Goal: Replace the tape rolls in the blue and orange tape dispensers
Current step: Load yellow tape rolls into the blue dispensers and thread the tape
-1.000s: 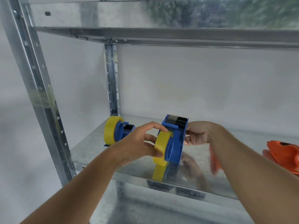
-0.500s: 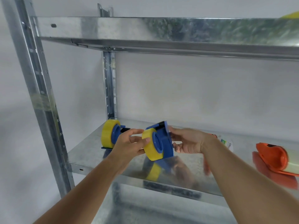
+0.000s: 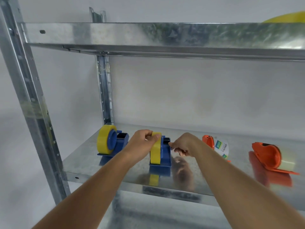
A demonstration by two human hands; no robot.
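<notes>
My left hand gripped the top of the yellow tape roll, thumb and fingers curled over its rim. That roll sat on the blue dispenser, which stood upright on the metal shelf at lower centre of the frame. My right hand was just right of the dispenser, fingers curled inward, fingertips at the black cutter end; I could not tell whether they pinched anything. A second blue dispenser carrying a second yellow roll stood near the rear post, left of centre. An orange dispenser with a labelled roll showed behind my right forearm. Another orange dispenser stood at the right edge of the frame. A yellow object lay on the upper shelf, top right.
</notes>
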